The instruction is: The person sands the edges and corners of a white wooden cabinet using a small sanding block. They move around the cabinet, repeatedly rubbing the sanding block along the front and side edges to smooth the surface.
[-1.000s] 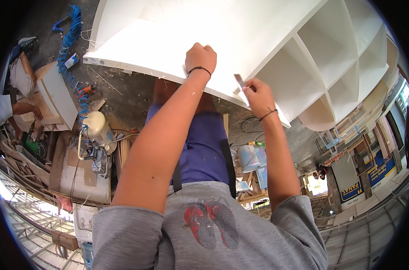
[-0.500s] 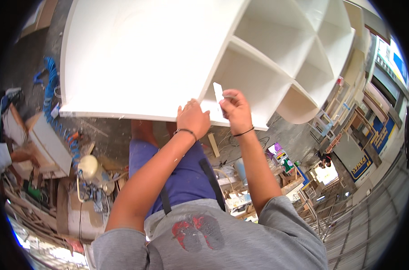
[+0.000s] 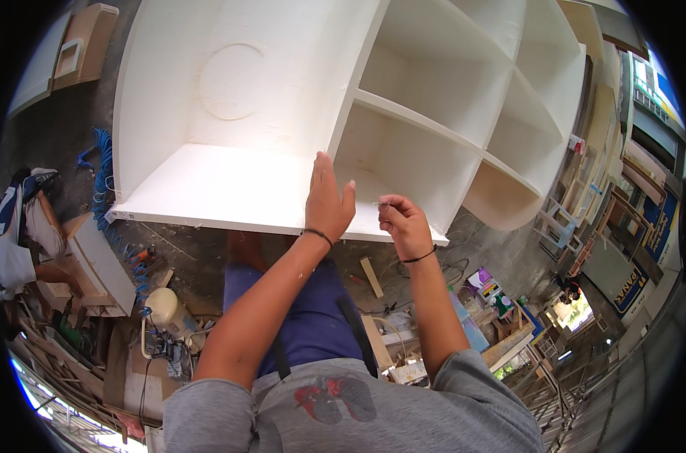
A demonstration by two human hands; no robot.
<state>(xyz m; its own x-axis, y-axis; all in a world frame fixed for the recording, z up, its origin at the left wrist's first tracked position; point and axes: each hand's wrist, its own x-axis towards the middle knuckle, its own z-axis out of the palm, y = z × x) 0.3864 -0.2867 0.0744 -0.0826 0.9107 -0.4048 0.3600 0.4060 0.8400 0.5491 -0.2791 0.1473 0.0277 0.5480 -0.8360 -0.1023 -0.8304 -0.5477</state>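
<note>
A large white shelf unit (image 3: 237, 177) spreads before me, with a wide bay at the left and several square cubbyholes at the right. My left hand (image 3: 329, 202) is over its near edge, beside the upright divider (image 3: 356, 68). The fingers are straight and together, the thumb stands apart, and nothing is in the hand. To the right, my right hand (image 3: 405, 224) pinches a thin flat strip (image 3: 378, 202) between thumb and fingers. The strip now appears almost edge-on, so its kind is unclear. It points toward my left hand without touching it.
A coiled blue air hose (image 3: 101, 174) hangs off the left side. Below it stand a cream tank (image 3: 171, 311) and a wooden box (image 3: 94, 264). A person (image 3: 18, 241) is at the far left. A wood offcut (image 3: 371, 277) and cables lie on the floor near my legs.
The strip has turned from showing its broad white face to nearly edge-on. My right hand has lowered, and my left hand has straightened its fingers. The view has shifted, showing more of the unit's inside.
</note>
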